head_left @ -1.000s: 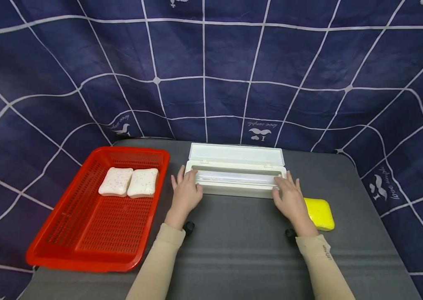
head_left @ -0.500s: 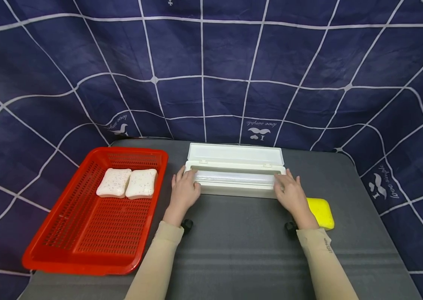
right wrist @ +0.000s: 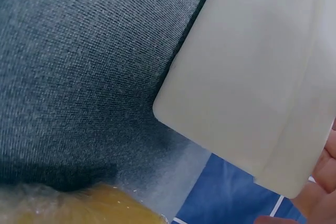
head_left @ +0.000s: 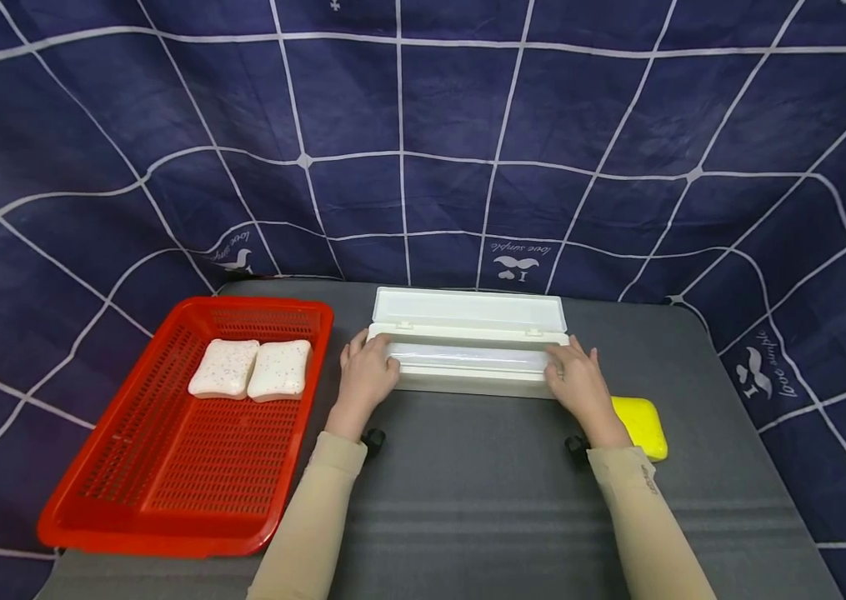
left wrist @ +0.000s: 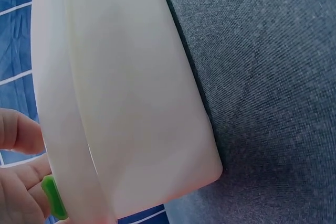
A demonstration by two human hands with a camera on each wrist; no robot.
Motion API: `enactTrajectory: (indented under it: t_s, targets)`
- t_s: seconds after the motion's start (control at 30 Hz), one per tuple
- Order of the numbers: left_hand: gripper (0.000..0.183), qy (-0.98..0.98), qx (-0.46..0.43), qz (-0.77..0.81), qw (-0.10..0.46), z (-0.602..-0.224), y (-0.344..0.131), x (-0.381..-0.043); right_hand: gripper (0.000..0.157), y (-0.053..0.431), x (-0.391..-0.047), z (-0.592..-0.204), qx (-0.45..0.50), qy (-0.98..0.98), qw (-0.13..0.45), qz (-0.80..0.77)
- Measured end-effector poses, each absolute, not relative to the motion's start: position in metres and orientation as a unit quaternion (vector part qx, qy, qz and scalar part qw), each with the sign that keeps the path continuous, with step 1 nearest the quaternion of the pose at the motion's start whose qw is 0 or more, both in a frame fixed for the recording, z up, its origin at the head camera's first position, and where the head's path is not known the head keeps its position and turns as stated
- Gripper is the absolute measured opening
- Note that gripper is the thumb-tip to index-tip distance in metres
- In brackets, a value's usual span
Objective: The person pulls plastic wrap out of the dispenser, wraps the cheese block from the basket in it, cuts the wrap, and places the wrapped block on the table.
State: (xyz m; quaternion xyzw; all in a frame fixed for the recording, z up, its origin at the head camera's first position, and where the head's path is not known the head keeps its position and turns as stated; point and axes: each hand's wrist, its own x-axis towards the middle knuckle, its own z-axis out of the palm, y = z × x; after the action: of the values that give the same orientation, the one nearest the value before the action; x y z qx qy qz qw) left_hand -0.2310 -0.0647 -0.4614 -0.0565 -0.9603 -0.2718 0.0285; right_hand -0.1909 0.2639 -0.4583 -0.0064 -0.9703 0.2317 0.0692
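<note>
A long white cling film dispenser (head_left: 468, 385) lies on the grey table with its lid (head_left: 468, 308) tipped back. Inside it shows the clear film roll (head_left: 468, 357). My left hand (head_left: 367, 377) grips the dispenser's left end, index finger reaching in beside the roll and thumb at the front edge. At the right end my right hand (head_left: 580, 383) does the same, its fingers bent over the corner. In the left wrist view, a small green piece (left wrist: 54, 198) shows by the left fingers. The front wall hides most fingertips in both wrist views; exactly what they pinch, I cannot tell.
To the left stands a red perforated basket (head_left: 160, 533) holding two white speckled, bread-slice-shaped pieces (head_left: 223, 368) (head_left: 280, 370). A yellow, rounded block (head_left: 640, 427) lies beside my right wrist, wrapped in clear film. A dark blue curtain (head_left: 438, 125) with white lines hangs behind the table.
Both hands stay at the dispenser's ends while their fingers have bent further in over the roll's ends. The whole scene has shifted slightly left; the dispenser remains in place.
</note>
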Motion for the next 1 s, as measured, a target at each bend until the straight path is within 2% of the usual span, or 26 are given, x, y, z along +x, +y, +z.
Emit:
enactTrajectory:
  t_s: [0.2,0.33,0.43,0.57,0.63,0.73,1.0]
  targets:
    - [0.041,-0.96,-0.064,-0.268,0.04,-0.461,-0.063,-0.23,0.023,0.261,-0.196,-0.465,-0.019,-0.961,0.155,0.227]
    - [0.039,-0.96,-0.066,-0.269,0.046,-0.462,-0.061,-0.229,0.021,0.26,-0.199,-0.468,-0.033,-0.952,0.203,0.227]
    - [0.031,-0.957,-0.059,-0.276,0.067,-0.464,-0.059,-0.23,0.022,0.258,-0.199,-0.469,-0.041,-0.948,0.211,0.233]
    - [0.019,-0.948,-0.049,-0.284,0.133,-0.468,-0.059,-0.232,0.023,0.256,-0.199,-0.467,-0.043,-0.948,0.207,0.237]
    - [0.017,-0.942,-0.043,-0.291,0.16,-0.47,-0.06,-0.233,0.023,0.256,-0.198,-0.468,-0.041,-0.949,0.205,0.238]
    - [0.019,-0.935,-0.023,-0.31,0.171,-0.47,-0.061,-0.234,0.022,0.256,-0.197,-0.47,-0.034,-0.947,0.211,0.242]
    - [0.015,-0.915,-0.013,-0.345,0.208,-0.46,-0.063,-0.234,0.014,0.258,-0.193,-0.475,0.002,-0.912,0.307,0.274]
